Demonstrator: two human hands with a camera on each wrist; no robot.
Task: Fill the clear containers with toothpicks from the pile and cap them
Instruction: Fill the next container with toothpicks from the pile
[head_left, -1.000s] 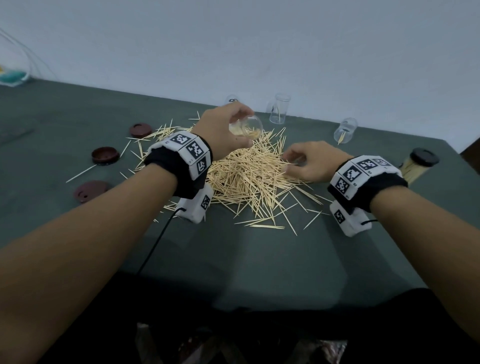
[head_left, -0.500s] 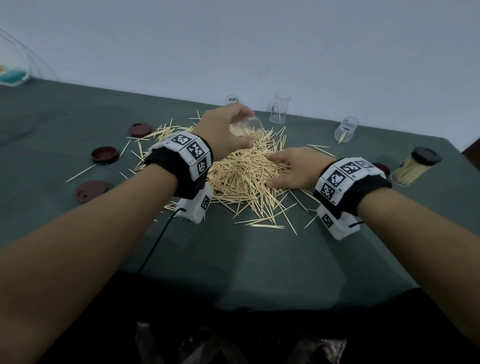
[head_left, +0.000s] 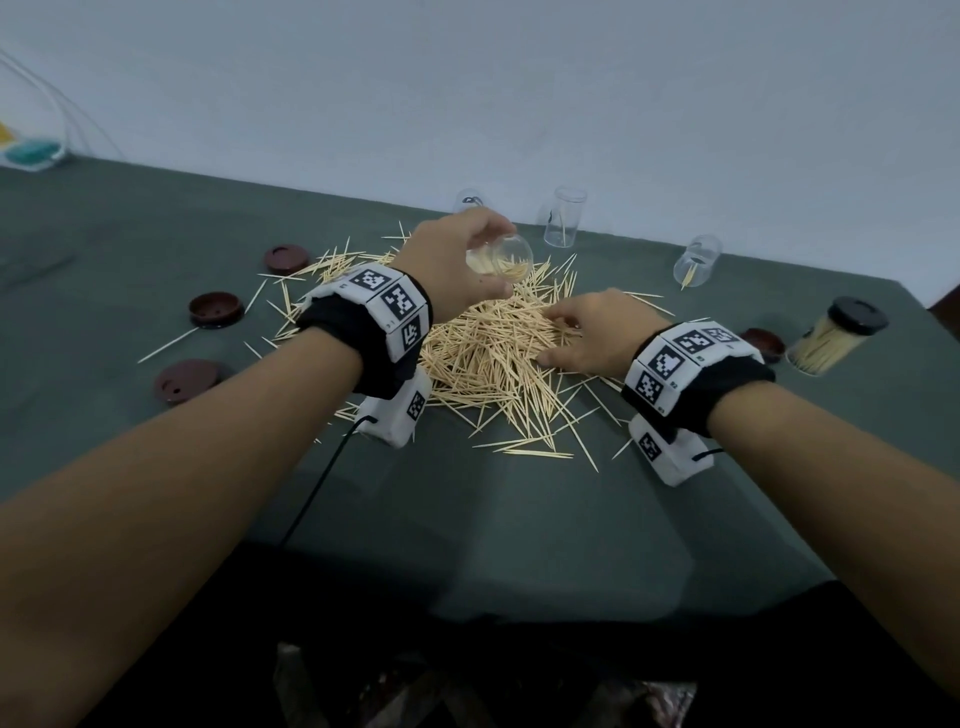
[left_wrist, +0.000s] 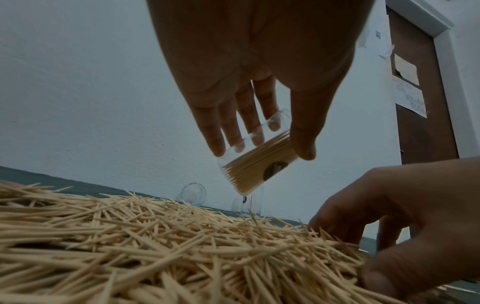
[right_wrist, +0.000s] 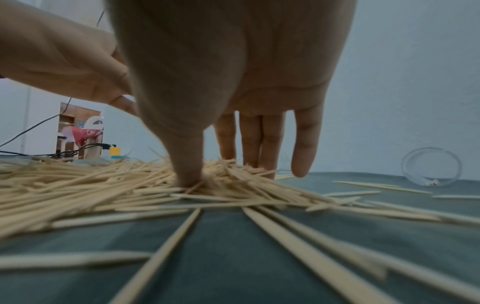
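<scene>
A loose pile of toothpicks (head_left: 483, 358) lies mid-table on the green cloth. My left hand (head_left: 457, 265) grips a clear container (head_left: 501, 260) above the pile's far side, tilted with its mouth toward the right. In the left wrist view the container (left_wrist: 259, 166) is partly filled with aligned toothpicks, held between thumb and fingers. My right hand (head_left: 558, 338) rests on the pile's right side. In the right wrist view its thumb (right_wrist: 189, 176) presses into the toothpicks (right_wrist: 78, 185) and the fingers (right_wrist: 254, 148) reach straight down onto them.
Three dark red caps (head_left: 215, 309) (head_left: 285, 259) (head_left: 187, 379) lie at the left. An upright clear container (head_left: 565, 217) and a tipped one (head_left: 696, 262) stand near the wall. A filled, capped container (head_left: 836, 335) lies at the right beside another cap (head_left: 763, 343).
My right hand slid left from the pile's right edge onto the toothpicks. My left hand kept the tilted container almost still.
</scene>
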